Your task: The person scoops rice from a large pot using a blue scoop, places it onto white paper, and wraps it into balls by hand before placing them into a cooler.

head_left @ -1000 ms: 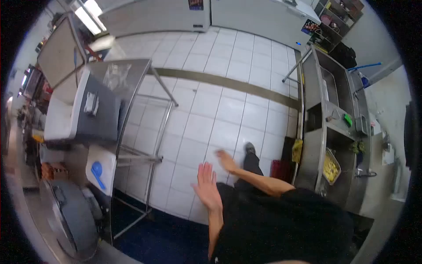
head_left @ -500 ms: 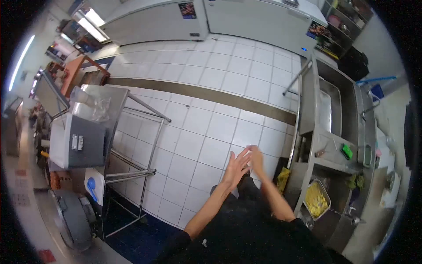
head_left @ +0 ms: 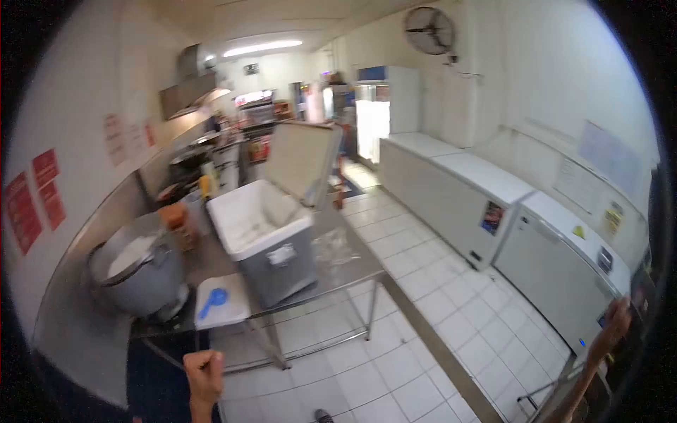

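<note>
Left hand (head_left: 204, 372) curled (fist-like); right hand (head_left: 618, 321) far out sideways.

The left grip (head_left: 204, 374) curls into a fist left of the foot (head_left: 323, 416); the right grip (head_left: 618, 321), blurred, is far right, forearm (head_left: 587, 374) slanting upward.

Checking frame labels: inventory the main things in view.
Cooler: 1, grey and white, on table
Table: 1, silver, centre-left
Scoop: 1, blue, on board
Board: 1, white, table edge
Pot: 1, grey, left of board
Plastic bag: 1, clear, beside cooler
Chest freezers: 2, white, right wall
Tall cabinet: 1, white, beyond freezers
Fan: 1, dark, right wall
Notices: several, red, left wall
Ceiling light: 1, white, top
Left hand: 1, bare, lower left
Right hand: 1, bare, far right
</note>
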Demonstrator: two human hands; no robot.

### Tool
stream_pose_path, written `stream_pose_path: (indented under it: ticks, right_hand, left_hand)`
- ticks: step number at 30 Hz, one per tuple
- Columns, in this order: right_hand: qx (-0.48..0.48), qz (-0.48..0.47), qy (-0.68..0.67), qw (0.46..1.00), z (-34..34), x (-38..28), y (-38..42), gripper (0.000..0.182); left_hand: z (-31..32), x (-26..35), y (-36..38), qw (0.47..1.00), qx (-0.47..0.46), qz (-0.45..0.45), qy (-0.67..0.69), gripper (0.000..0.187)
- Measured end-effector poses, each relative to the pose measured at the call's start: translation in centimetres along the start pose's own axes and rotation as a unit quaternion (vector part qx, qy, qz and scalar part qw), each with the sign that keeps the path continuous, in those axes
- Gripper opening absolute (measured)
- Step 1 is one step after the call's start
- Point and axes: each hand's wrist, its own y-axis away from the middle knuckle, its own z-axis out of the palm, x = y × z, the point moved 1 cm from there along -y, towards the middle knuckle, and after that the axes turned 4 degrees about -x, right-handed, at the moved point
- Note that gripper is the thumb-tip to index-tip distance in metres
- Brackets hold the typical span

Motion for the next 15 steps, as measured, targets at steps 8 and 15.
stream_pose_path:
  ticks: [8, 15]
  right_hand:
    - [0.046, 0.141, -0.473, 0.868, 19.0, -26.2, -20.2, 0.024]
    - [0.114, 0.092, -0.649, 0.747, 19.8, -46.0, -28.1, 0.036]
  left_hand:
    - [-25.7, 3.0, -11.6, 0.941, 0.140, 0.106, -0.289, 0.027]
    - [-21.4, 8.0, -7.2, 0.828, 0.118, 0.270, -0.477, 0.025]
